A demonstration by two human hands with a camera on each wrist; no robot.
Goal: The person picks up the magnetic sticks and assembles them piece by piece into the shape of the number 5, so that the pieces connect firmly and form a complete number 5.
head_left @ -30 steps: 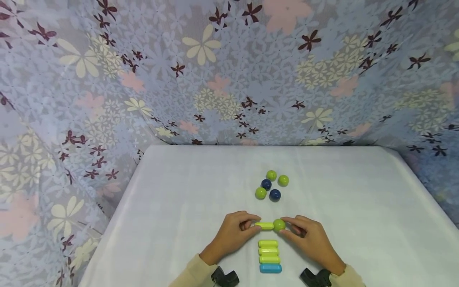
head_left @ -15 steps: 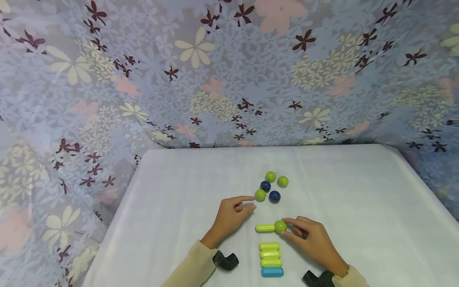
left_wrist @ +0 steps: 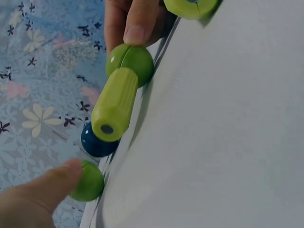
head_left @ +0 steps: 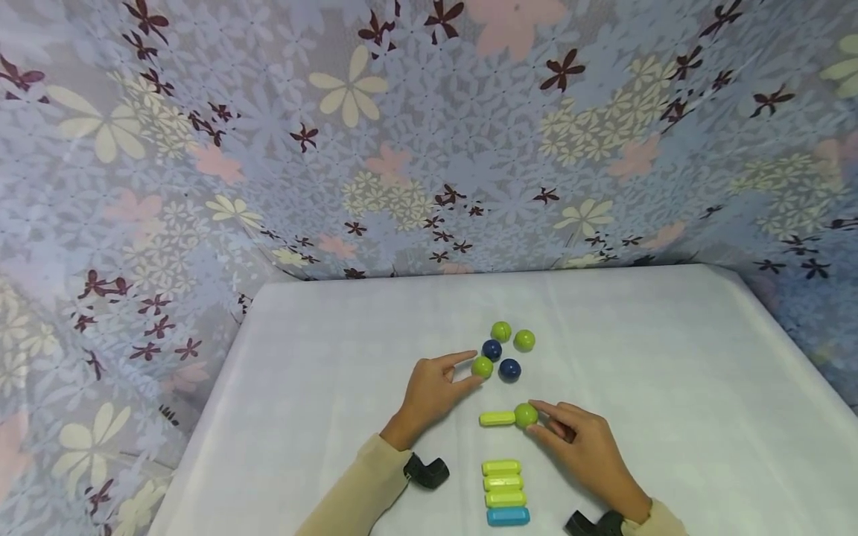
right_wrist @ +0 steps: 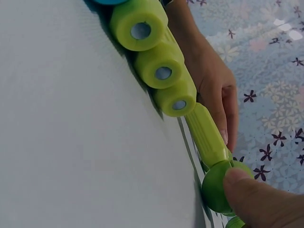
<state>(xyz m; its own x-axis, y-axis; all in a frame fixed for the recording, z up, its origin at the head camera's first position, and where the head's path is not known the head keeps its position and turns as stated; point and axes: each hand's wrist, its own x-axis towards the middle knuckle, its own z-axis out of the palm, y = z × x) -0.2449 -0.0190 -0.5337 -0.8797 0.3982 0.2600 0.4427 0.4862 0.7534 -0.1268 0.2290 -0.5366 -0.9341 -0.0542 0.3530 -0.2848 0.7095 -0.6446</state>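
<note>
LH slightly spread, pinching left ball | RH likewise, pinching near ball, touching rod | balls prob. feeling light, hard, slick; gripping opp. sides suits

White table (balls, bars atop)

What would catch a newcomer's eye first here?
Probably the green ball in the right hand, set against the end of a yellow-green rod. Just beyond, the left hand pinches another green ball beside two dark blue balls. Nearest the viewer, a blue rod ends a row of three yellow-green rods.
</note>
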